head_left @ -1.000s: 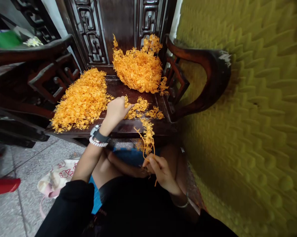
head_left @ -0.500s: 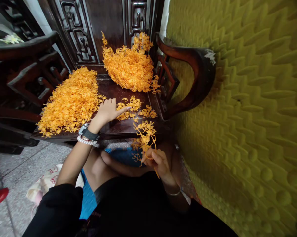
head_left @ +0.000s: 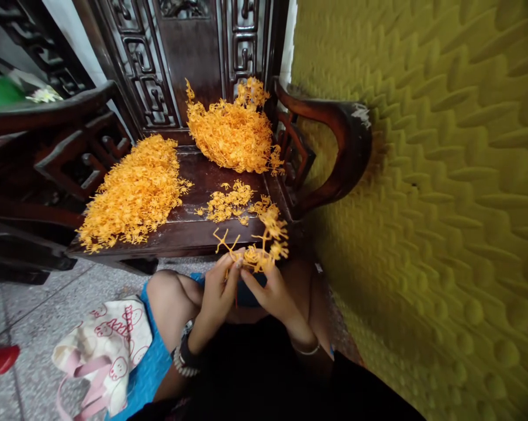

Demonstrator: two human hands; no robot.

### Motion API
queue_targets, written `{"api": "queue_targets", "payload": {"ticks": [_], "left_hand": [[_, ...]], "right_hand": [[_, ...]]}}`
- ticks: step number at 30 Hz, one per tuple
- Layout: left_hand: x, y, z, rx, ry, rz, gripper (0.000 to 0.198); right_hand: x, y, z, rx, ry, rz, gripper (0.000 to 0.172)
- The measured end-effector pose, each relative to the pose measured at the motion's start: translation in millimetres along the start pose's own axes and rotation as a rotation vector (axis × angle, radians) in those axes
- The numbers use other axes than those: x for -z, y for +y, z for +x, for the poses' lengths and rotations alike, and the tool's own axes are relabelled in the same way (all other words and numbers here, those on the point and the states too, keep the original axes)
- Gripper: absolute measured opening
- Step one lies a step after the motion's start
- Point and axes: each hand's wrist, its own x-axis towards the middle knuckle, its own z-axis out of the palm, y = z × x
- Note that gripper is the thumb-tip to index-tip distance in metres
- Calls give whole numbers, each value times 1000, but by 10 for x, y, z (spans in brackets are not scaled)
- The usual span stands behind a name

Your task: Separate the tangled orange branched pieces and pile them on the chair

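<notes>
In front of the chair seat, my two hands meet around an orange plastic sprue (head_left: 276,237) with small spidery pieces on its thin runners. My left hand (head_left: 220,287) pinches its left part, where bare branching runners stick up. My right hand (head_left: 276,292) holds the right part, with fingers curled behind it. Just beyond, a small scatter of loose orange plastic pieces (head_left: 229,200) lies on the dark wooden seat (head_left: 193,169). A large heap of similar pieces (head_left: 134,196) fills the seat's left side. Another tangled orange pile (head_left: 233,131) rests against the chair back.
A curved wooden armrest (head_left: 347,152) stands at the right, beside a yellow embossed wall covering (head_left: 421,204). On the tiled floor, a white cloth bag (head_left: 118,327) with pink straps lies by my left knee. Something red (head_left: 0,359) shows at the left edge.
My left hand has moved from the seat down to the sprue and now grips it together with my right hand. The view has shifted slightly, showing more of the bag.
</notes>
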Motion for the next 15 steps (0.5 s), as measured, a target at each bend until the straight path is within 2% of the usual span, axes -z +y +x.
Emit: {"api": "queue_targets", "payload": {"ticks": [3, 5, 7, 9, 12, 15], "left_hand": [[122, 35, 33, 15, -69, 3, 27], [173, 68, -6, 55, -106, -18, 26], [176, 81, -74, 130, -75, -68, 27], [153, 62, -139, 193, 38, -119, 28], [140, -5, -172, 231, 308, -182, 32], [188, -56, -113, 289, 456, -347, 30]], "right_hand": [[27, -25, 0, -57, 42, 126, 45], [22, -67, 34, -74, 78, 211, 40], [2, -125, 96, -81, 121, 323, 25], [-20, -191, 167, -135, 137, 540, 26], [-37, -290, 244, -233, 149, 921, 24], [-30, -376, 264, -275, 135, 1082, 21]]}}
